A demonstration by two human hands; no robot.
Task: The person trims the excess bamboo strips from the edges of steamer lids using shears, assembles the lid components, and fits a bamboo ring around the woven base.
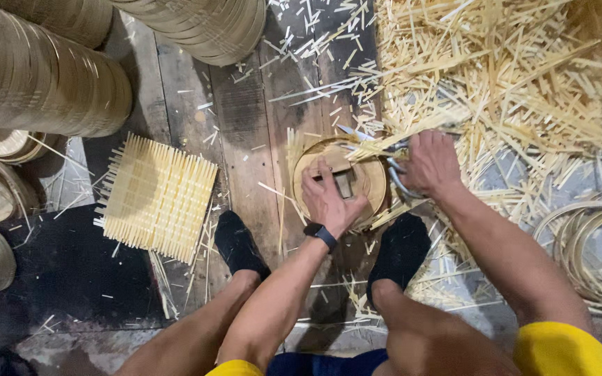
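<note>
At nine o'clock lie my stacked bamboo hoops [36, 76]. Just right of them, on the plank floor [245, 139], sits a square woven bamboo mat [155, 198] with loose slat ends. At centre, my left hand [329, 198] presses flat, fingers spread narrow, on a round bamboo frame [371, 174] filled with woven slats. At two o'clock from it, my right hand [432, 163] is closed around metal shears [395, 174], blades at the frame's edge. My black socks [238, 244] flank the frame. Offcut slivers [510, 76] heap at one o'clock; thin loose rings [587, 244] lie at four o'clock.
</note>
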